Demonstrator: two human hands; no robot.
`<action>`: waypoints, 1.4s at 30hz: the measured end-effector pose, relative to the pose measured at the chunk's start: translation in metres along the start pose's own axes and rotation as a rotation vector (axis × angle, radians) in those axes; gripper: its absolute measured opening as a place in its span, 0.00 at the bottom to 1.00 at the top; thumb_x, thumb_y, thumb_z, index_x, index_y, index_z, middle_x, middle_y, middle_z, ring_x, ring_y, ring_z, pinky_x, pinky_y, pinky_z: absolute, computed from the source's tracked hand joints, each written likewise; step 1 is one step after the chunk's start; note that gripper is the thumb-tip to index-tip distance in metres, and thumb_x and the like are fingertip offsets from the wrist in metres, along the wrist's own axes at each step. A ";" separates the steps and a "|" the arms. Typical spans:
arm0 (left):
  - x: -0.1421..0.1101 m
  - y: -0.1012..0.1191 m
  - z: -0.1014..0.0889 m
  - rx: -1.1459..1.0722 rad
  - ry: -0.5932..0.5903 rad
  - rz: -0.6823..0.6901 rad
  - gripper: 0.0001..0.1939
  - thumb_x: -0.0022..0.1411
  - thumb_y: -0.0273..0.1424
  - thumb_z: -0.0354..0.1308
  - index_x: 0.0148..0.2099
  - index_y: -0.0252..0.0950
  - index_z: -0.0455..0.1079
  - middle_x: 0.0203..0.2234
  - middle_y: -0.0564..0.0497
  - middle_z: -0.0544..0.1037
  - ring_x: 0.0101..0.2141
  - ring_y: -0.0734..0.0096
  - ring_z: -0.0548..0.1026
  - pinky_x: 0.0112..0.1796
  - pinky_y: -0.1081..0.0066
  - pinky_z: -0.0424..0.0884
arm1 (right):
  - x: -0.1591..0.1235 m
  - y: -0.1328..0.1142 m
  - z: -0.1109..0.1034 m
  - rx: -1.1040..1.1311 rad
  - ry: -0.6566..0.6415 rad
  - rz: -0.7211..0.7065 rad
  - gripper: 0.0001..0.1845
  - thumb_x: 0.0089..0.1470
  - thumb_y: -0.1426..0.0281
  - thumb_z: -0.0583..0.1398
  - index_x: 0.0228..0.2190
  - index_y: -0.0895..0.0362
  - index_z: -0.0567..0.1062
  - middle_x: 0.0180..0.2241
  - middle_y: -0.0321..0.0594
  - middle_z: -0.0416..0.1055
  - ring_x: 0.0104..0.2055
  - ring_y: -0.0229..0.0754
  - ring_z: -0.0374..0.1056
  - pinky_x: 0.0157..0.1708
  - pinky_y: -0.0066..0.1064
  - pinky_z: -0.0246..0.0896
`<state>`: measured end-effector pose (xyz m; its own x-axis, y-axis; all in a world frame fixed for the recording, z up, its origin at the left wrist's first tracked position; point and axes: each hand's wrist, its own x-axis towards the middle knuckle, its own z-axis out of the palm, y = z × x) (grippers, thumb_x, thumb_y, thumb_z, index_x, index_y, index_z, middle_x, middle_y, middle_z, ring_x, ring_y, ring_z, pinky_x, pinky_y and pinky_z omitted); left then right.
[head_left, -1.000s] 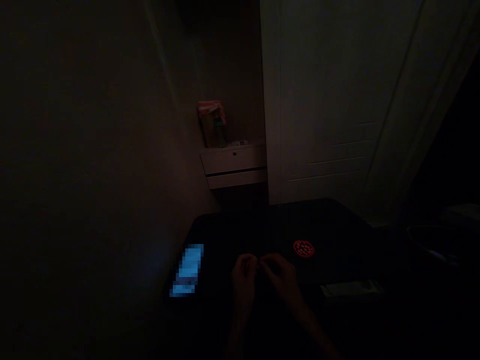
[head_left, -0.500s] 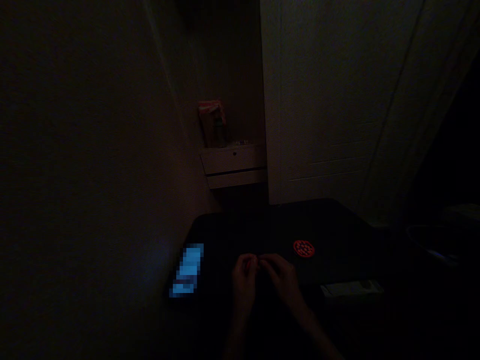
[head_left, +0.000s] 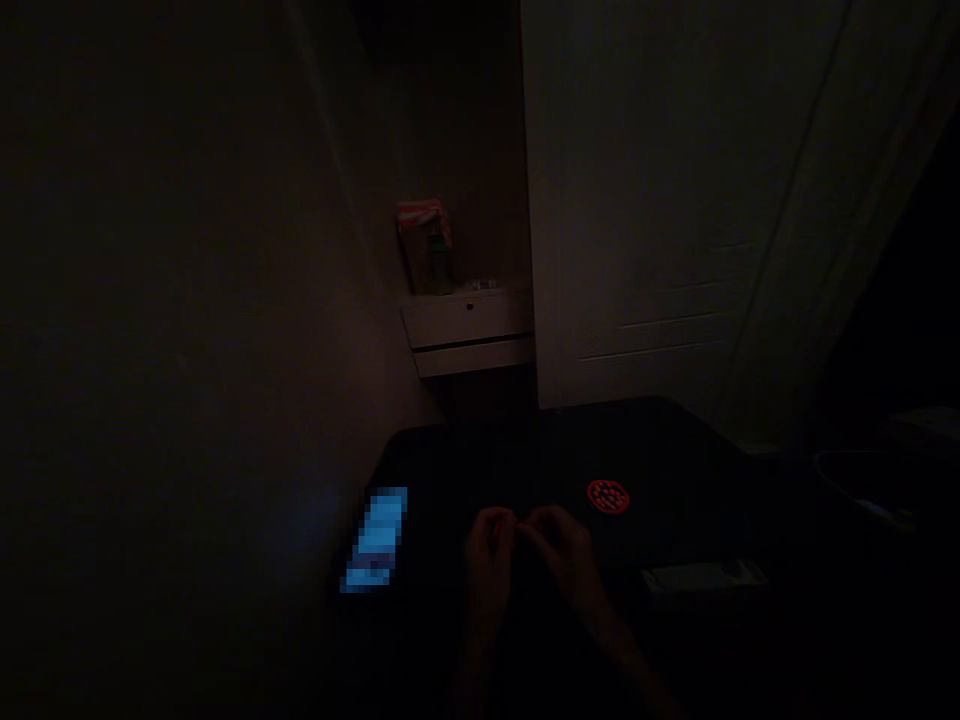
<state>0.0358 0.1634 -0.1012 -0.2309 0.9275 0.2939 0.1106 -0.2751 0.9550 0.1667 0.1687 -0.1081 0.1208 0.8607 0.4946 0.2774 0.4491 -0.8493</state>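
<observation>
In the dim head view my left hand [head_left: 489,552] is closed, its fingers curled round a small red object [head_left: 497,529] that is too dark to name. My right hand [head_left: 568,552] meets it fingertip to fingertip, thumb and forefinger pinched together. Whatever lies in that pinch, I cannot make out. Both hands are just above the black table [head_left: 480,455]. Beyond the right hand, to its right, lies a round red-rimmed disc [head_left: 608,497] with a pattern of red spots.
A lit, blurred screen [head_left: 379,535] lies at the table's left side, by the wall. At the front right edge is a pale flat object [head_left: 703,577]. Behind the table stand a drawer unit [head_left: 472,325] with a red-and-white topped bag [head_left: 420,240], and a pale panel [head_left: 637,200].
My hands stay almost in place; the right fingertips have shifted slightly against the left ones. The picture has grown a little darker. Everything else stays put.
</observation>
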 end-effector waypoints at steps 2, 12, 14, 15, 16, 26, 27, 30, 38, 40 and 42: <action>0.000 0.000 0.000 -0.001 -0.003 0.000 0.16 0.63 0.45 0.62 0.39 0.36 0.76 0.32 0.48 0.80 0.34 0.65 0.78 0.37 0.69 0.73 | 0.000 -0.001 -0.001 0.016 -0.019 -0.005 0.17 0.62 0.54 0.61 0.32 0.54 0.79 0.32 0.41 0.80 0.34 0.46 0.76 0.36 0.33 0.70; 0.000 -0.005 -0.001 0.028 0.000 0.009 0.15 0.64 0.43 0.61 0.40 0.36 0.76 0.33 0.47 0.80 0.34 0.64 0.78 0.38 0.68 0.73 | -0.001 -0.003 -0.002 0.010 -0.029 0.036 0.20 0.62 0.53 0.61 0.28 0.54 0.79 0.29 0.39 0.79 0.32 0.45 0.75 0.33 0.31 0.67; 0.000 -0.004 -0.001 0.027 -0.007 0.011 0.15 0.64 0.43 0.61 0.40 0.36 0.76 0.32 0.48 0.80 0.34 0.65 0.77 0.38 0.69 0.73 | 0.000 -0.005 -0.002 0.019 -0.014 0.045 0.19 0.61 0.52 0.62 0.29 0.55 0.79 0.29 0.40 0.79 0.32 0.45 0.75 0.34 0.31 0.67; 0.000 -0.004 -0.001 0.023 -0.009 0.009 0.15 0.64 0.44 0.61 0.39 0.36 0.76 0.32 0.48 0.80 0.33 0.65 0.77 0.37 0.69 0.73 | 0.000 -0.005 -0.002 0.028 -0.008 0.055 0.19 0.61 0.52 0.62 0.30 0.55 0.79 0.30 0.40 0.79 0.33 0.45 0.75 0.34 0.31 0.68; 0.000 -0.003 -0.001 0.021 -0.012 0.009 0.15 0.64 0.44 0.61 0.39 0.36 0.76 0.32 0.48 0.80 0.33 0.65 0.77 0.37 0.69 0.73 | 0.000 -0.006 -0.002 0.036 0.001 0.065 0.19 0.60 0.52 0.63 0.30 0.55 0.80 0.30 0.40 0.79 0.33 0.45 0.75 0.35 0.31 0.68; 0.000 -0.003 -0.001 0.039 -0.004 0.019 0.16 0.64 0.45 0.60 0.40 0.36 0.76 0.33 0.47 0.81 0.35 0.63 0.78 0.38 0.68 0.73 | 0.001 -0.006 -0.001 0.049 0.042 0.092 0.21 0.55 0.50 0.66 0.28 0.55 0.77 0.26 0.39 0.77 0.29 0.44 0.73 0.30 0.31 0.67; 0.000 -0.003 -0.001 0.032 -0.005 0.019 0.16 0.64 0.45 0.60 0.40 0.36 0.76 0.33 0.47 0.81 0.34 0.63 0.78 0.38 0.68 0.73 | 0.001 -0.006 -0.001 0.053 0.036 0.089 0.20 0.55 0.50 0.65 0.28 0.55 0.78 0.27 0.40 0.77 0.30 0.45 0.73 0.31 0.31 0.67; 0.000 -0.003 -0.001 0.009 -0.015 0.002 0.16 0.63 0.45 0.61 0.40 0.36 0.76 0.31 0.48 0.80 0.33 0.64 0.78 0.37 0.68 0.73 | 0.001 -0.004 -0.001 0.070 -0.009 0.068 0.18 0.60 0.52 0.63 0.31 0.55 0.80 0.31 0.42 0.80 0.34 0.46 0.76 0.36 0.32 0.68; 0.000 -0.008 -0.001 -0.007 -0.027 -0.027 0.15 0.64 0.44 0.62 0.40 0.36 0.76 0.31 0.49 0.80 0.33 0.65 0.78 0.36 0.70 0.73 | 0.000 -0.006 -0.003 0.051 -0.045 0.071 0.20 0.63 0.54 0.59 0.29 0.55 0.80 0.28 0.40 0.79 0.31 0.44 0.74 0.33 0.31 0.66; 0.000 -0.008 -0.001 0.004 -0.021 -0.027 0.15 0.64 0.44 0.62 0.40 0.36 0.76 0.31 0.49 0.80 0.32 0.66 0.77 0.35 0.70 0.72 | 0.000 -0.007 -0.003 0.042 -0.030 0.083 0.21 0.62 0.53 0.60 0.26 0.54 0.78 0.26 0.39 0.78 0.30 0.44 0.73 0.31 0.30 0.65; 0.000 -0.009 -0.001 0.012 -0.017 -0.017 0.15 0.64 0.43 0.62 0.40 0.36 0.76 0.32 0.49 0.80 0.33 0.66 0.77 0.36 0.70 0.72 | 0.001 -0.008 -0.002 0.046 0.000 0.088 0.20 0.60 0.53 0.62 0.26 0.54 0.78 0.26 0.39 0.78 0.30 0.44 0.74 0.32 0.30 0.66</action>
<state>0.0341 0.1661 -0.1094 -0.2162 0.9364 0.2766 0.1185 -0.2560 0.9594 0.1671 0.1653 -0.1009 0.1426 0.8973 0.4178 0.2219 0.3824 -0.8969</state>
